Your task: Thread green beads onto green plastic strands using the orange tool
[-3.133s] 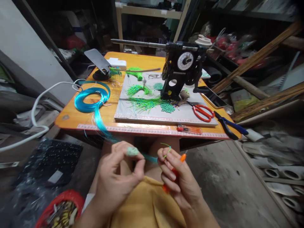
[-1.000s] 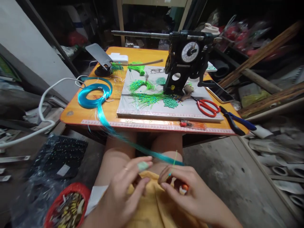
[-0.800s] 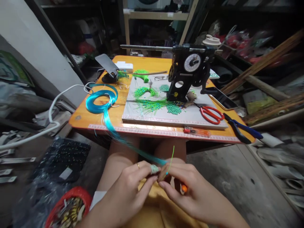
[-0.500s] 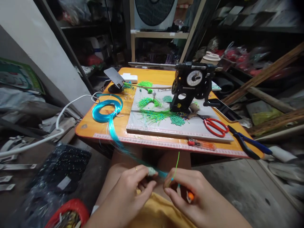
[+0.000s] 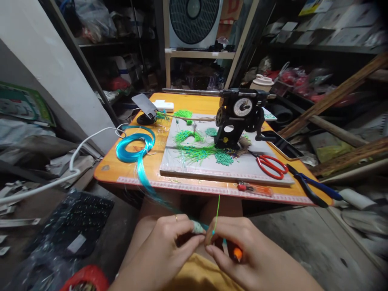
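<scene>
My left hand [image 5: 176, 236] is closed in a pinch, its thumb and a finger with a pale patterned wrap meeting close to my right fingertips. Whatever lies in that pinch is too small to make out. My right hand [image 5: 239, 248] is closed on a bright green cord [image 5: 217, 210], which sticks up with a small turquoise knot or bead at its base. An orange-ended tool [image 5: 237, 254] is tucked in the same palm, its other end hidden. Shiny blue strands [image 5: 146, 184] run from a coil [image 5: 121, 149] on the table down behind my hands.
On the table [image 5: 109, 171], a grey board [image 5: 194, 167] carries green cord bundles [image 5: 197, 152], turquoise beads [image 5: 223, 158] and a black hand-cranked winder [image 5: 228, 135]. Red-handled scissors [image 5: 273, 167], pliers [image 5: 315, 186] and an orange cutter [image 5: 254, 188] lie at the right.
My left fingertips have moved right and closed together beside my right fingers. My right hand has shifted slightly left with the green cord. The whole view has also shifted a little.
</scene>
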`<state>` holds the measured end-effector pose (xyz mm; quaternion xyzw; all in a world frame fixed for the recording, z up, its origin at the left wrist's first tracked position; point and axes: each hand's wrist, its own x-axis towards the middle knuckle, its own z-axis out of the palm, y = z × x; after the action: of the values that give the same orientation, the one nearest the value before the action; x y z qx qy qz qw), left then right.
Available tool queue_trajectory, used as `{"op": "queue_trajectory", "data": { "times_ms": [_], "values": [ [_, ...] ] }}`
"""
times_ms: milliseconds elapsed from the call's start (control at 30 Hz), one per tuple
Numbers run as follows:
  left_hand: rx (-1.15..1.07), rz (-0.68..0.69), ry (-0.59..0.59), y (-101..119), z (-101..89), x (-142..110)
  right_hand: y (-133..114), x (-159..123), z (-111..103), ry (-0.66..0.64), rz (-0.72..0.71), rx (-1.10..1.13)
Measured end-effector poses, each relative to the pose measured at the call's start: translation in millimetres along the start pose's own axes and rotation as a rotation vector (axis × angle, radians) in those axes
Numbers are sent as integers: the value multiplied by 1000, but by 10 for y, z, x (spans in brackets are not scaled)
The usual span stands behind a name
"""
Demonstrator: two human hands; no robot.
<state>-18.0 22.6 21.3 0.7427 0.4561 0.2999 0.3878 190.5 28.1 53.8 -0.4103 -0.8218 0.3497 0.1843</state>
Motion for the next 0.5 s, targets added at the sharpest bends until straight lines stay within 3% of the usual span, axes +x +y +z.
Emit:
{"op": "queue_trajectory", "data": {
  "times_ms": [100, 233, 300, 433, 500],
  "values": [
    [-68, -54, 106, -59, 5, -28, 33, -29, -79, 56, 26, 61],
    [-244, -213, 229, -95, 17, -64, 111, -106, -79, 285, 55, 314],
    [-277, -158, 289, -74, 38, -59, 137, -127, 25, 433, 73, 566],
    [-167, 121, 435, 10, 123, -35, 117, -101, 306, 649, 166, 1044],
    [-232, 129, 420, 55, 192, -35, 74, -76, 400, 692, 217, 1173]
  ]
}}
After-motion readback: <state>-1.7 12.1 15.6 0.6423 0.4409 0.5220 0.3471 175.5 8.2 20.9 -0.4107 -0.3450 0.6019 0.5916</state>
